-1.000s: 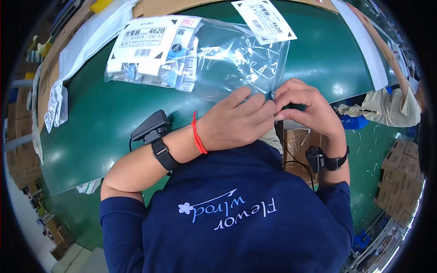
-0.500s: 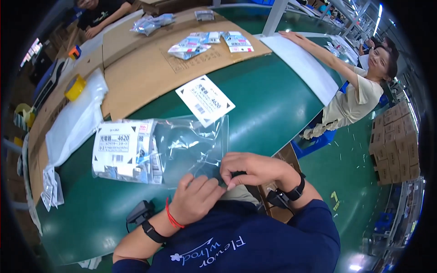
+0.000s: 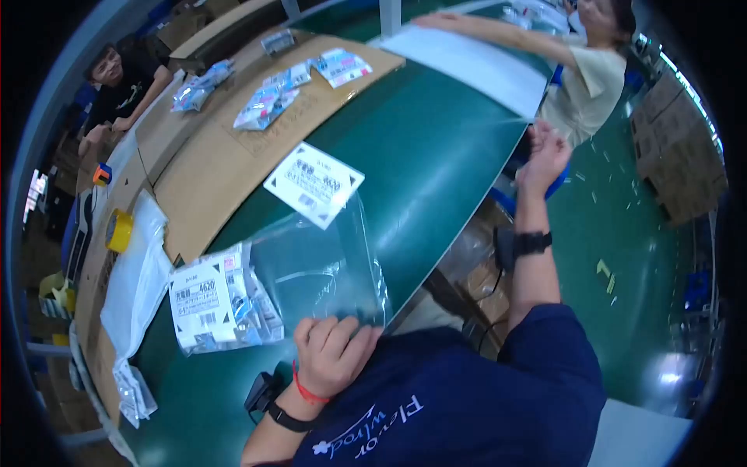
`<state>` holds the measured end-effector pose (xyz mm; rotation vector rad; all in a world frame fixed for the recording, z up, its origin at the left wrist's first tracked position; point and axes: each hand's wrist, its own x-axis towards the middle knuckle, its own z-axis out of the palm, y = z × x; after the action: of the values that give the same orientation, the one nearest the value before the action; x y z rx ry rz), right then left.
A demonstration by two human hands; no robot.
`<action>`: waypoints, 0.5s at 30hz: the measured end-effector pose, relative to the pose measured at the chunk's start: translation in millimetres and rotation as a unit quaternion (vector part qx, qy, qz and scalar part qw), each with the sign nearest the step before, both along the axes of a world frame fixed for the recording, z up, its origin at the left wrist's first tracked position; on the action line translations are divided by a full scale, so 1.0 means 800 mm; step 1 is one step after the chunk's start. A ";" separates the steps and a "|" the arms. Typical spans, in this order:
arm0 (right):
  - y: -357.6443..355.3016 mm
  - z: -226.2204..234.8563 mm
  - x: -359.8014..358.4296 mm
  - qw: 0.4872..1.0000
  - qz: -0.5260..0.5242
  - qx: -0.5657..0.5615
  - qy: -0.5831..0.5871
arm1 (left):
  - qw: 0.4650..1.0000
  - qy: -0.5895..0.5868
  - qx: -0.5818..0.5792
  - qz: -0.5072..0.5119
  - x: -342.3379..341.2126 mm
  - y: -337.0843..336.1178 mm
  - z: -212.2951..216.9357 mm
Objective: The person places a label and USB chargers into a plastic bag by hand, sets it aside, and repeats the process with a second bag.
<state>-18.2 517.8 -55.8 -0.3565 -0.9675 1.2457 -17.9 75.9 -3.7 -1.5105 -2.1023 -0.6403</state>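
A clear plastic bag (image 3: 311, 257) lies flat on the green table, its bare part toward me. Several small packs with a white printed label card (image 3: 204, 306) fill its left end. My left hand (image 3: 333, 352) is closed on the bag's near edge, fingers curled over it. Out past the table's right edge, my right hand (image 3: 545, 159) is raised with its fingers bent together. A faint pale streak shows beside its fingertips; what they hold is too blurred to name. A loose white label card (image 3: 314, 184) lies across the bag's far corner.
Blue-and-white packs (image 3: 268, 105) lie on a cardboard sheet (image 3: 210, 183) at the far side. Yellow tape (image 3: 119, 230) and white foam sheeting (image 3: 136, 288) are left. A co-worker (image 3: 587, 86) reaches across at far right; another person (image 3: 124, 89) is far left. Stacked cartons (image 3: 677, 140) stand right.
My right hand has left the bag's edge and swung out to the right, away from my left hand. The left hand stays on the bag. The whole view has turned.
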 end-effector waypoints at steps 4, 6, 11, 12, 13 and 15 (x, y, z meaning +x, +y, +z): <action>0.052 -0.169 0.063 0.902 -0.281 0.076 -0.319 | 1.000 -0.002 -0.008 -0.019 -0.003 0.008 -0.002; 0.014 -0.285 0.097 0.865 -0.166 -0.005 -0.474 | 0.999 -0.014 -0.027 -0.024 -0.002 0.008 -0.006; -0.122 -0.416 0.132 0.692 0.030 -0.077 -0.717 | 0.997 -0.032 -0.061 -0.021 -0.003 0.004 -0.003; -0.129 -0.410 0.124 0.701 0.032 -0.053 -0.710 | 0.997 -0.040 -0.069 -0.025 -0.002 0.001 -0.002; -0.124 -0.403 0.110 0.684 0.056 -0.053 -0.725 | 0.997 -0.029 -0.067 -0.002 0.000 -0.006 0.001; -0.076 -0.402 0.110 0.702 0.048 -0.033 -0.710 | 0.997 -0.045 -0.053 -0.015 0.003 -0.013 0.003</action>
<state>69.5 457.1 -377.6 -1.4662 -2.2556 0.9383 -15.8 65.8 -1.3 -1.6008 -2.2161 -0.6259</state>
